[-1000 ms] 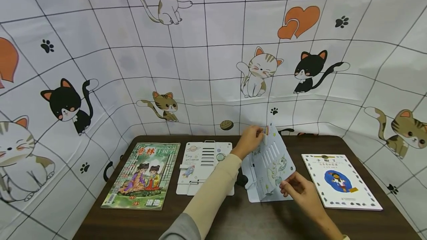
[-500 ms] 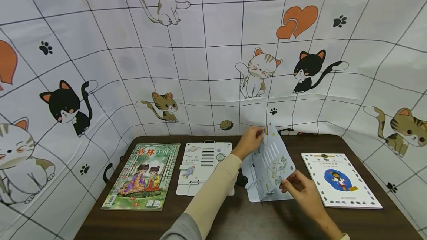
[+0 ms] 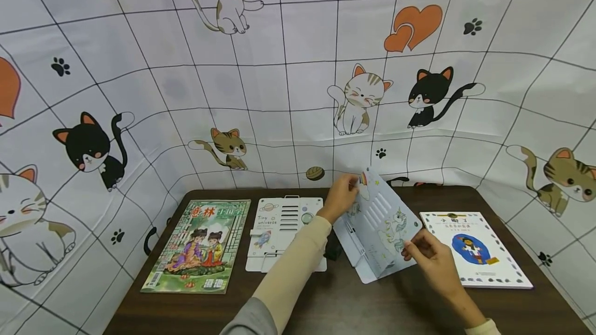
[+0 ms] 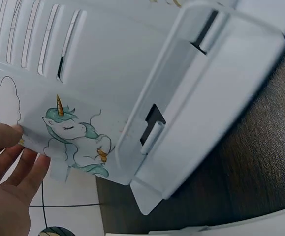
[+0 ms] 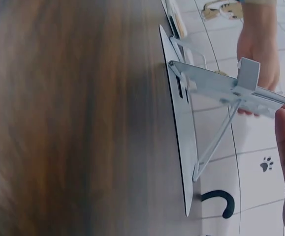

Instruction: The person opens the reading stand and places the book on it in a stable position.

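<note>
A white metal book stand (image 3: 365, 242) with unicorn and rainbow prints has its slotted panel tilted up from its base plate. My left hand (image 3: 340, 198) pinches the panel's upper left edge; in the left wrist view, thumb and fingers sit beside the unicorn print on the panel (image 4: 112, 59). At the panel's lower right edge, my right hand (image 3: 435, 262) pinches with thumb and fingertips. From the right wrist view, the base plate (image 5: 184, 142) is seen edge-on over the table, a wire support leg (image 5: 216, 142) running up to the panel.
A second book stand (image 3: 267, 216), printed "Tiny universe", lies folded left of my forearm. Beyond it lies a green magazine (image 3: 197, 252). A white book (image 3: 484, 268) lies at the right, close to my right hand. A small black object (image 3: 332, 248) sits between the stands. A cat-print curtain (image 3: 298, 87) hangs behind the table.
The unicorn book stand has turned, its panel and base swinging round and its right side shifting right. My left hand has moved slightly left, my right hand to the right, both still gripping it.
</note>
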### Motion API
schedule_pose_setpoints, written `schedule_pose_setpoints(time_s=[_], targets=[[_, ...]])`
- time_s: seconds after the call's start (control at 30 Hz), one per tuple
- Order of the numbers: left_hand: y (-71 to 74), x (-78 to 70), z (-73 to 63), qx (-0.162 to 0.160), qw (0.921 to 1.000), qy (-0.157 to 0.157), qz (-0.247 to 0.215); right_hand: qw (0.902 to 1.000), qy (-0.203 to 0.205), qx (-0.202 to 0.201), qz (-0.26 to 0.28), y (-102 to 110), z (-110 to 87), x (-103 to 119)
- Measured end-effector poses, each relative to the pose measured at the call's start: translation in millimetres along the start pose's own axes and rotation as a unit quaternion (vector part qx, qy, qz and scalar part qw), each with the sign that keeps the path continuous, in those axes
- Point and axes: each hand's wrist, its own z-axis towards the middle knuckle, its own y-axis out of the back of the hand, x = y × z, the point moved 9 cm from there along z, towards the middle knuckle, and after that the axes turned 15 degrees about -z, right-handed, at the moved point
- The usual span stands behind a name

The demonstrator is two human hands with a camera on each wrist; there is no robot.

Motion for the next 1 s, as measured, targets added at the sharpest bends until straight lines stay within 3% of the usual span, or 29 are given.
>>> schedule_pose_setpoints(time_s=[0.13,0.27,0.5,1.0], targets=[[8.1,-0.7,-1.3,-0.018,0.9998,-0.01,-0.005,0.9995,-0.009,-0.018,-0.025,9.4,6.8,-12.6],[13.8,4.7,-1.2,-0.032,0.9994,-0.011,-0.01,0.9965,-0.043,-0.029,-0.065,18.7,15.0,-28.6],[26.4,15.6,-5.1,-0.055,0.9981,-0.016,-0.023,0.9854,-0.105,-0.005,-0.134,26.0,36.5,-52.3],[51.6,27.8,-25.1,-0.069,0.9955,-0.023,-0.06,0.9723,-0.123,0.027,-0.197,20.3,86.2,-90.3]])
